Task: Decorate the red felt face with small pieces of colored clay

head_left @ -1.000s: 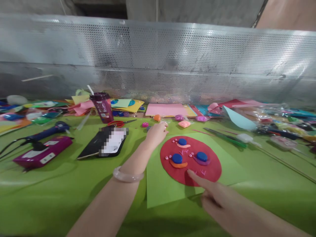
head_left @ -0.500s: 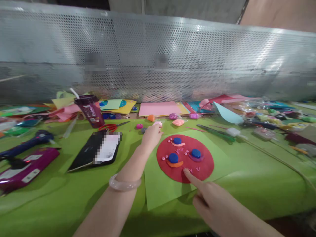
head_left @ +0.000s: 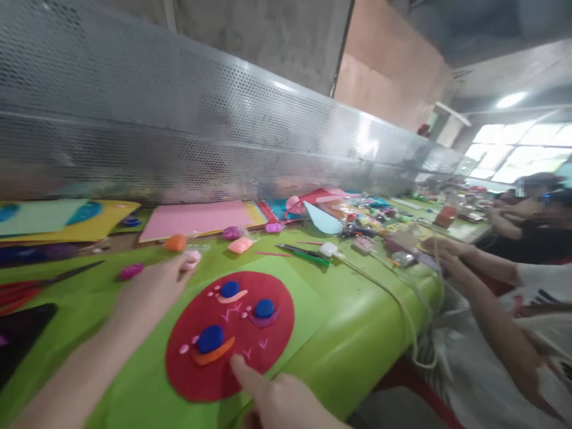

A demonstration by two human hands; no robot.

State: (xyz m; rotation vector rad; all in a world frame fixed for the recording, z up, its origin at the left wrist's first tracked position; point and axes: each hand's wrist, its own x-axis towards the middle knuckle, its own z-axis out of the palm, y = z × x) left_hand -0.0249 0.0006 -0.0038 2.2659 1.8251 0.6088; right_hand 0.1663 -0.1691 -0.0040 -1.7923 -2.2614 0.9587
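View swings right since half a second ago. Red disc point(head_left: 239, 333), earlier right of centre, now sits lower centre on light-green sheet point(head_left: 138, 393). Left hand point(head_left: 165, 280) still at pale pink clay point(head_left: 192, 256), left of centre; blurred, cannot tell whether fingertips pinch it. Right hand point(head_left: 286, 396), bottom centre, keeps index finger extended to disc, near orange crescent point(head_left: 214, 353); other fingers curled. Purple cup, power strip gone off left; co-worker's forearms point(head_left: 487, 304), windows point(head_left: 518, 152) appear right.

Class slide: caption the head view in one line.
Right hand pointing at a red circle with blue dots, left hand at a pink lump.
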